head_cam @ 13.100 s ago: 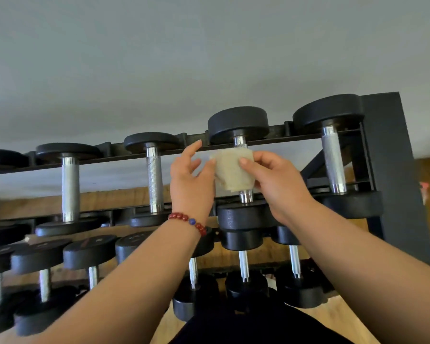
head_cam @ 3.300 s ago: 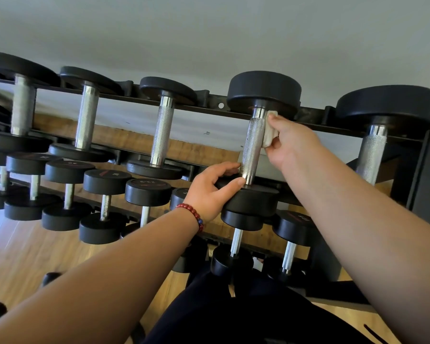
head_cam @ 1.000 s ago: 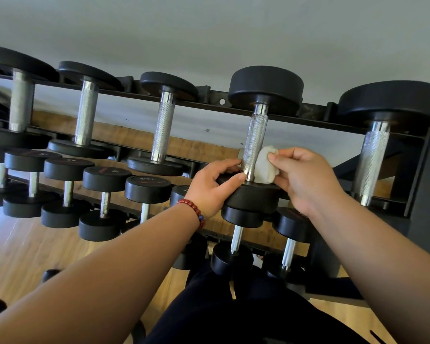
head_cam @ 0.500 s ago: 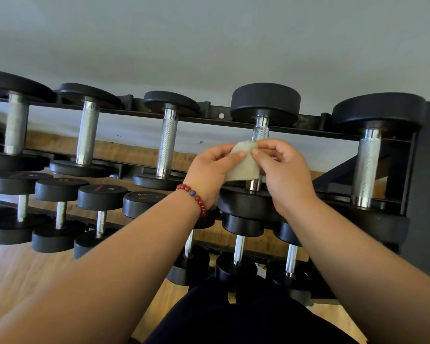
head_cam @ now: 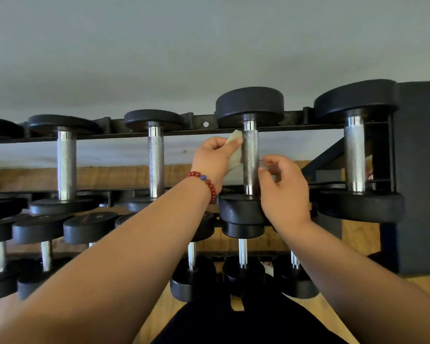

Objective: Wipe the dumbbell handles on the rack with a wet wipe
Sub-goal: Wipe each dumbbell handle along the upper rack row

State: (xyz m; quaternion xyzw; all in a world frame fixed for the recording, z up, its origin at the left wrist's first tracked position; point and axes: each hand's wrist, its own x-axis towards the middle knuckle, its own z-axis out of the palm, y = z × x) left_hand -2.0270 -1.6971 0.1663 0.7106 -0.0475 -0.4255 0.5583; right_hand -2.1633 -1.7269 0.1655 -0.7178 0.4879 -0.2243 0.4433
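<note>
- Half a second ago both hands pinched the wet wipe (head_cam: 234, 152) in front of the bar; now the left hand (head_cam: 215, 158) alone has it, bunched between thumb and fingers and pressed to the left side of the dumbbell handle (head_cam: 250, 160).
- Having let go, the right hand (head_cam: 282, 188) sits just right of the handle's lower part, fingers loosely curled and holding nothing.
- Lying across the top tier of the rack (head_cam: 418, 175), second from the right end, the dumbbell has its long axis running away from the person, one head near and one far.
- A red bead bracelet (head_cam: 205, 181) circles the left wrist.
- Smaller dumbbells (head_cam: 90, 225) fill the lower tiers.
</note>
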